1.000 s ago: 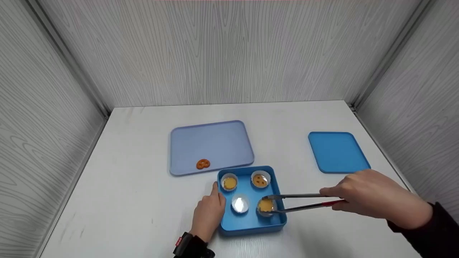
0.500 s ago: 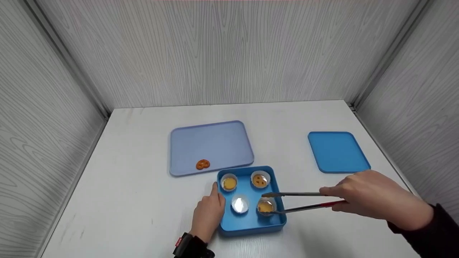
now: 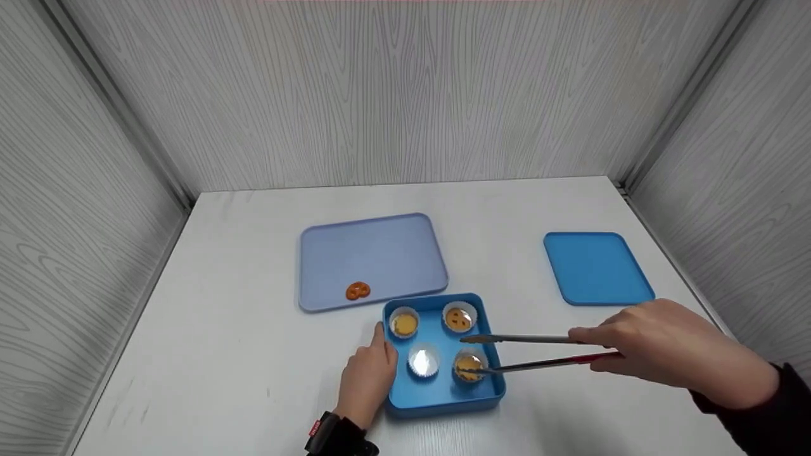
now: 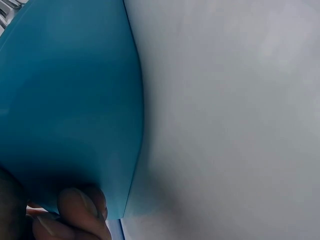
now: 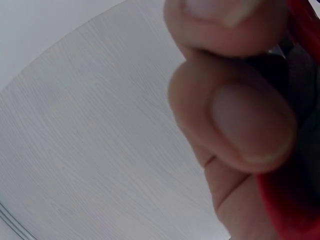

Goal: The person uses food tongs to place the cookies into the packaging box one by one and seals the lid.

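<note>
A blue box (image 3: pixel 421 403) stands near the table's front with several paper cups inside. My left hand (image 3: pixel 369 380) holds its left wall, fingertips (image 4: pixel 77 205) against the outside. My right hand (image 3: pixel 665 345) grips metal tongs (image 3: pixel 532 339) with red on the handle. Their jaws stand apart over the front-right cup (image 3: pixel 476 352); the lower tip is over the yellow-brown piece (image 3: pixel 467 366) in it. Behind it, a cup holds a dotted cookie (image 3: pixel 459 319). The back-left cup holds a yellow round piece (image 3: pixel 404 325). No snack shows in the shiny front-left cup (image 3: pixel 424 360).
A lavender tray (image 3: pixel 380 247) lies behind the box, a brown pretzel (image 3: pixel 358 291) near its front edge. To the right lies a flat blue square tray or lid (image 3: pixel 597 266). Grey panels (image 3: pixel 405 95) wall the table at the back and sides.
The tongs' jaws have spread away from the yellow-brown piece, which stays in the front-right cup. The right hand has shifted slightly right; the left hand keeps its place on the box.
</note>
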`<control>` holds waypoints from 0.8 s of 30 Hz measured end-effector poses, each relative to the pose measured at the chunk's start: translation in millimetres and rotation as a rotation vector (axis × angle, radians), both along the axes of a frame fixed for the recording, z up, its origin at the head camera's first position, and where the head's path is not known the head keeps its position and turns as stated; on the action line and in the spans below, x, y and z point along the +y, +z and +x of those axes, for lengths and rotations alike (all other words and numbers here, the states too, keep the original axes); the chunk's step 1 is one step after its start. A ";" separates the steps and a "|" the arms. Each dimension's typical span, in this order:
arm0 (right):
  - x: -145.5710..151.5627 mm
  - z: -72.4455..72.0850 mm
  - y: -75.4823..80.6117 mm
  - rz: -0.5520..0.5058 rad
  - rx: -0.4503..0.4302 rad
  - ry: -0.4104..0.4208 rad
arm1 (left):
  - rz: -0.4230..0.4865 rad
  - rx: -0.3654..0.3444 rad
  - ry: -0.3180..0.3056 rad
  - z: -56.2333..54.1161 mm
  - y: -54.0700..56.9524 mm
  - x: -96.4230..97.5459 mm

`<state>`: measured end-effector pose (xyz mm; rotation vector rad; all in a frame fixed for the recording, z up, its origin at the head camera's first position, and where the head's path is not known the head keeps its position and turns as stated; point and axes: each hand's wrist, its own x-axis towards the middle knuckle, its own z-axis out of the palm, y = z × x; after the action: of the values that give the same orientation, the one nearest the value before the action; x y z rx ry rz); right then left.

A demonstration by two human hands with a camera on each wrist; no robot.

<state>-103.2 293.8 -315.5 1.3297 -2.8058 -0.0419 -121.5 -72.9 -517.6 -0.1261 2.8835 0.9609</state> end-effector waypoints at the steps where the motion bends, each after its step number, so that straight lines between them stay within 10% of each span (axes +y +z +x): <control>1: 0.4 -0.2 -0.1 -0.005 0.001 0.001 | 0.001 -0.003 0.000 0.0 -0.2 -0.1; 24: 0.4 -27.7 -4.5 -0.222 0.237 0.050 | -0.019 0.006 0.003 -0.8 -1.0 1.1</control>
<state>-130.9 294.2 -320.0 1.2523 -2.4972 0.1042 -122.4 -71.8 -518.6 -0.1297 2.8994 0.9365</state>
